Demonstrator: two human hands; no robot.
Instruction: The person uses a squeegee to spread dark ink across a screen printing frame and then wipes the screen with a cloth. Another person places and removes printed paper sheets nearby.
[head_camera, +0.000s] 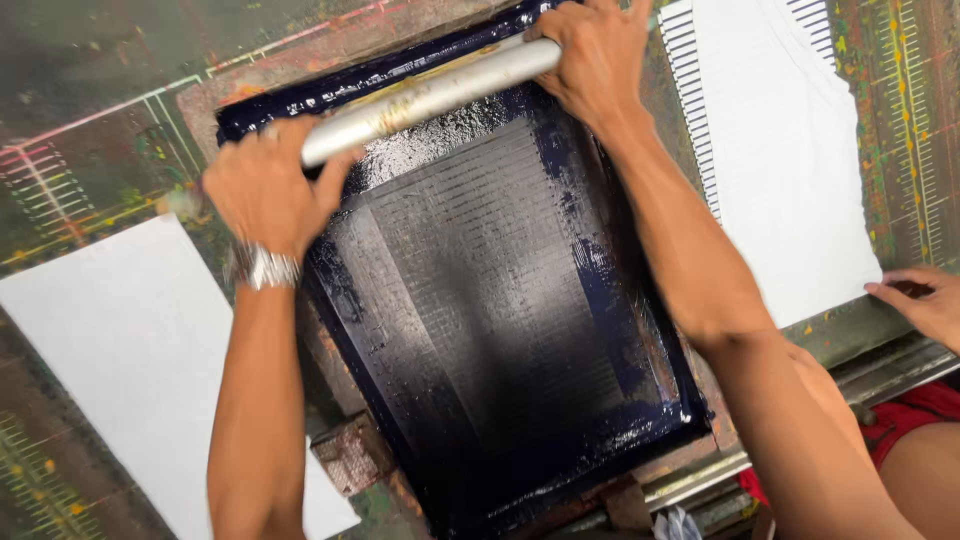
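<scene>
Both forearms reach out over the table (90, 90) to a dark, ink-wet printing screen (480, 300) lying flat between white cloth pieces. Left hand (265, 190) and right hand (590, 55) each wrap one end of the squeegee (430, 92) at the far edge; stiff, probably slippery, best gripped by its ends

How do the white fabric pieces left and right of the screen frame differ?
1. The left fabric piece is plain white; the right fabric piece shows dark printed stripes along its left and top edges.
2. Nobody touches the left piece; another person's hand rests at the right piece's lower corner.
3. The left piece looks like a plain rectangle; the right piece has a curved cutout at its upper right.
Both lie flat on the paint-stained table.
</scene>
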